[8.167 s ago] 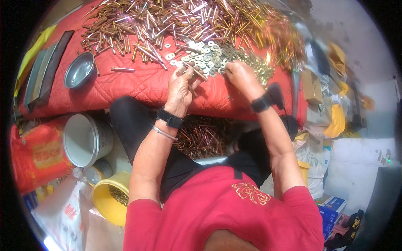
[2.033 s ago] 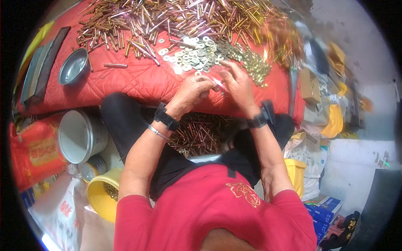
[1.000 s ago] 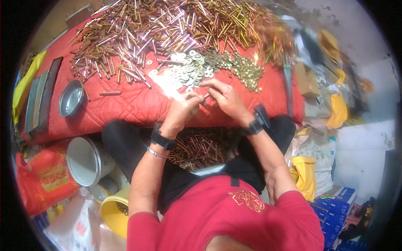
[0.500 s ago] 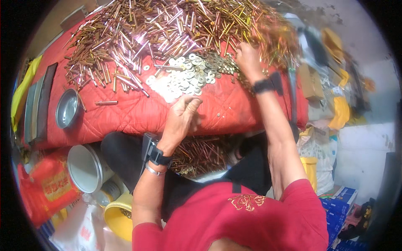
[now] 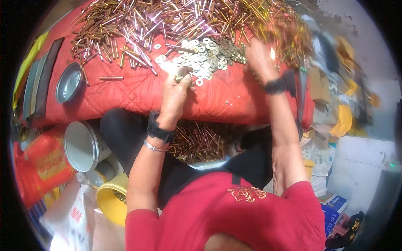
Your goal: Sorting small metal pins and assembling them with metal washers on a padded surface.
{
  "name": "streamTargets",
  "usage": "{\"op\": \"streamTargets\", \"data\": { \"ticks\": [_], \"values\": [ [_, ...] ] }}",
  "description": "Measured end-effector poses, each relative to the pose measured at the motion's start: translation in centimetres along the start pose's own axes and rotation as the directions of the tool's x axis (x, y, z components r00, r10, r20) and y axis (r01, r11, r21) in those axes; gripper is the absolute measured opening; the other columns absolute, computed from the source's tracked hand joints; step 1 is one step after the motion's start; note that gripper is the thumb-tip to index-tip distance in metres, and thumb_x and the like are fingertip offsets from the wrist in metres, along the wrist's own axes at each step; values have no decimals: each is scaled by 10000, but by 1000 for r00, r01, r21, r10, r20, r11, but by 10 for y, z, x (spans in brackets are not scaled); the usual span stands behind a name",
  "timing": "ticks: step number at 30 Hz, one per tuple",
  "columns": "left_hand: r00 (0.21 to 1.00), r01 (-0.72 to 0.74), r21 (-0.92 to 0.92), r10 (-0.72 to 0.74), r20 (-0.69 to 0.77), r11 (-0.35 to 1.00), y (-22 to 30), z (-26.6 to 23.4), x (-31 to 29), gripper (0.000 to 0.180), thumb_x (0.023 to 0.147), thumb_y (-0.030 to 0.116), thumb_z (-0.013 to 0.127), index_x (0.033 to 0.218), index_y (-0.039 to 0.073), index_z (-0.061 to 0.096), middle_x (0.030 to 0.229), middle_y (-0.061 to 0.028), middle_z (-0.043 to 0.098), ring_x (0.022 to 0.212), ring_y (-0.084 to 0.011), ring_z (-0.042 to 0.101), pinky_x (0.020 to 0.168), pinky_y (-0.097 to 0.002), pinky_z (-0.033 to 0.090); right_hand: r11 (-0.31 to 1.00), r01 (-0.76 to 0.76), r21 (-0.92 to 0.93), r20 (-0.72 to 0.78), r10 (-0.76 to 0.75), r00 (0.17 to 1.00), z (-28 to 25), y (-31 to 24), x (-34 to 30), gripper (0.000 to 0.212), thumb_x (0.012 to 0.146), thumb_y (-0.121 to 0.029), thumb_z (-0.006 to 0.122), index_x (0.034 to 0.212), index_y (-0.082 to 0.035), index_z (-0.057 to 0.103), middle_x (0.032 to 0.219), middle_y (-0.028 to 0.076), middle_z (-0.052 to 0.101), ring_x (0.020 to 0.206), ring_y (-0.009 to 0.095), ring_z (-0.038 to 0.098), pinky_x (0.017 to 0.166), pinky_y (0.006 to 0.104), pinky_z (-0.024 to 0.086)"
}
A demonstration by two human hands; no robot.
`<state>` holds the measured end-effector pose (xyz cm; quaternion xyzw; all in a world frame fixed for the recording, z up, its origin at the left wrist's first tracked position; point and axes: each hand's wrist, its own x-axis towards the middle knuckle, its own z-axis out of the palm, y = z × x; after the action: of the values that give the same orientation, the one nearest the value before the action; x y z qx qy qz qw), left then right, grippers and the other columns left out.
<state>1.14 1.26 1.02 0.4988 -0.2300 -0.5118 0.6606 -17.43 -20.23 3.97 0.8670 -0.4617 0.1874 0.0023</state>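
A heap of flat silvery washers (image 5: 215,53) lies on the red quilted cover (image 5: 138,94). At its near left edge my left hand (image 5: 173,94) is closed, thumb against the bent fingers. Something small and metallic shows at its fingertips, too small to make out. My right hand (image 5: 260,60) is at the heap's right end, beside small brass-coloured pieces (image 5: 239,56). Its fingers are bent together and somewhat blurred, and their tips are partly hidden. Beyond both hands spreads a large pile of coppery metal rods (image 5: 176,21).
A metal bowl (image 5: 70,83) and one loose rod (image 5: 111,78) lie to the left. More rods (image 5: 199,142) sit below the table edge between my legs. A lidded tin (image 5: 81,146) and a yellow bucket (image 5: 109,200) stand at lower left. Cardboard boxes (image 5: 319,85) are at right.
My left hand has moved forward to the near edge of the washers. My right hand has shifted slightly right and stays bent by the brass-coloured pieces. The whole view has shifted a little.
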Motion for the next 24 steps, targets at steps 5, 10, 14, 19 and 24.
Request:
{"op": "streamTargets", "data": {
  "ticks": [5,10,14,19,24],
  "values": [
    [938,-346,323,314,150,881,-31,2,18,223,919,51,509,1134,7,553,958,-68,622,855,-121,602,721,-247,517,992,116,47,111,-121,986,-9,-44,-82,144,805,-135,566,834,-3,517,778,224,613,739,395,623,659,487,496],
    [954,-130,280,43,297,951,-25,19,14,236,915,24,481,1133,-23,558,1073,-79,622,928,-133,596,845,-277,482,980,201,-4,-56,-201,978,0,-40,-98,167,739,-101,620,840,-11,522,824,185,571,782,373,584,700,474,480],
    [966,-206,216,164,198,954,-24,5,24,227,925,48,479,1126,-12,564,1039,-74,628,886,-121,595,779,-256,479,983,93,158,-61,-84,995,-6,-43,-91,144,715,-65,604,822,-7,526,829,177,546,785,359,561,708,461,464],
    [971,-131,126,102,215,983,-26,15,22,224,923,83,514,1120,-12,561,1048,-83,616,885,-146,603,779,-270,503,754,-137,643,-66,232,970,-23,-46,-91,104,731,-53,592,791,-3,523,747,141,581,676,279,595,638,381,480],
    [937,0,-37,13,350,999,-25,1,24,225,926,76,502,1122,-24,548,1029,-107,620,913,-174,618,811,-295,520,837,-177,518,156,111,981,-44,-35,-113,145,743,-97,622,835,-9,553,711,143,630,681,240,633,641,349,493]
  ]
}}
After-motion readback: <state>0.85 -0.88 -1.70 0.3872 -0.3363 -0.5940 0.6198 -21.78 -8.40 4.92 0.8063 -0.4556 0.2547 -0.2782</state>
